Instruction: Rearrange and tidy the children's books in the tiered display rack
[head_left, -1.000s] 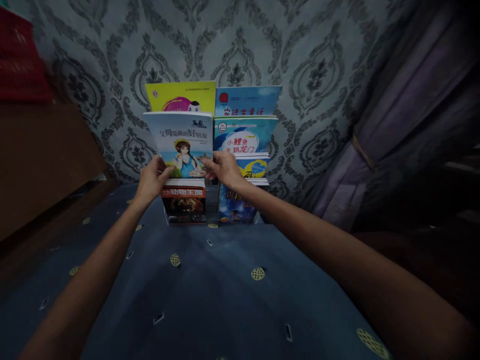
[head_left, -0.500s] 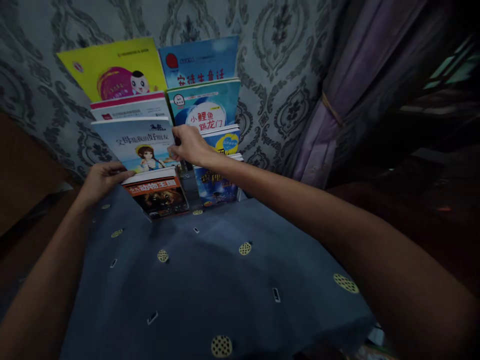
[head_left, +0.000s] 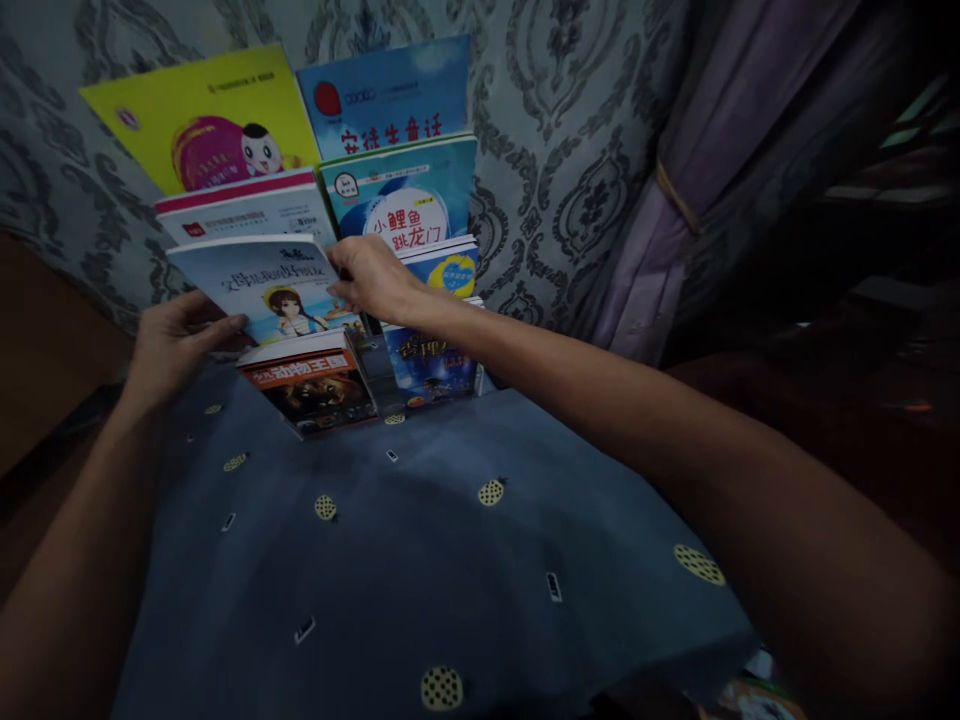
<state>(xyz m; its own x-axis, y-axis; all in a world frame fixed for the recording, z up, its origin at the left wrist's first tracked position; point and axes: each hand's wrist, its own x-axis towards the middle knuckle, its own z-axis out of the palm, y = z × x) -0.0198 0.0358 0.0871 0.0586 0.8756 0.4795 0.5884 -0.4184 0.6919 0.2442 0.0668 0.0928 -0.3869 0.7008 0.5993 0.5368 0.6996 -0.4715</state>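
A pale blue book (head_left: 259,275) with a girl in a yellow hat on its cover stands tilted in the left row of books. My left hand (head_left: 180,335) grips its left edge, thumb in front and fingers partly behind. At its upper right edge, my right hand (head_left: 375,280) pinches it. Just in front stands an orange and black book (head_left: 311,385) with a lion on the cover. Behind are a white book with a pink top edge (head_left: 240,215) and a tall yellow book (head_left: 202,110).
The right row holds a blue book (head_left: 397,90), a teal book (head_left: 442,180), a book with a yellow patch (head_left: 454,275) and a dark blue book (head_left: 435,370). A blue patterned cloth (head_left: 405,560) covers the table. Behind are patterned wallpaper (head_left: 562,90) and a tied purple curtain (head_left: 645,250).
The pale blue book has shifted slightly left and tilts more. My left hand has moved from its lower left corner up along the left edge; my right hand stays on the right edge.
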